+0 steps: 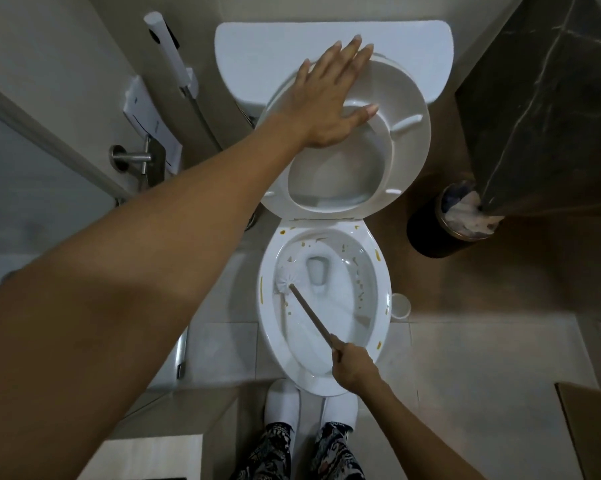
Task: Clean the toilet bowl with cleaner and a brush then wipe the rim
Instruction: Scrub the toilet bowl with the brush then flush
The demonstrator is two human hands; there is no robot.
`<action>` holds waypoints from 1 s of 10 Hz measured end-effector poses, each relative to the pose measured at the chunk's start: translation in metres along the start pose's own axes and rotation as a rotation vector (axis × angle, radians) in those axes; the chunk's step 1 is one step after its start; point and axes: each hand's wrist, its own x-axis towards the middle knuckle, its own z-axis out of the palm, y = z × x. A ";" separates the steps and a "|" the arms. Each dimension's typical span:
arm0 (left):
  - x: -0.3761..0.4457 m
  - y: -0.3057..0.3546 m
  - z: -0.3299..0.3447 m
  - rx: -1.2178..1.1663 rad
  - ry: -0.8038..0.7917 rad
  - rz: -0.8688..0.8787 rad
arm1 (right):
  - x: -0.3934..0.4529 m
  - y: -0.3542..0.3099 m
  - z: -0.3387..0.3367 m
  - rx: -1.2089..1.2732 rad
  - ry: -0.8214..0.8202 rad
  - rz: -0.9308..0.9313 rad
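Right grip (349,358) on brush (288,277) inside bowl (384,271), left (330,98) flat against raised seat (410,133).

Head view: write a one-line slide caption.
Left hand holds the raised seat up while the right hand scrubs the stained toilet bowl with a white brush.

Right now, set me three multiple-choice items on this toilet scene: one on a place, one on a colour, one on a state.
1. Where is the brush head?
A. on the floor
B. inside the bowl, at its left wall
C. on the tank lid

2. What colour is the brush handle?
A. brown
B. blue
C. red

3. How is the toilet seat?
A. lowered onto the rim
B. removed
C. raised, with the left hand flat on it

Answers: 1 B, the white bristles sit against the bowl wall. 2 A, the stick gripped by the right hand is brown. 3 C, the seat stands up before the tank.
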 end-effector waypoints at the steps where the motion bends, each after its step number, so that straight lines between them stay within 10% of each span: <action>1: 0.000 0.002 -0.001 -0.004 -0.005 -0.002 | -0.019 0.020 0.011 -0.090 -0.018 0.013; 10: 0.000 0.004 -0.001 -0.025 -0.009 -0.016 | 0.037 -0.030 -0.023 -0.115 -0.008 0.079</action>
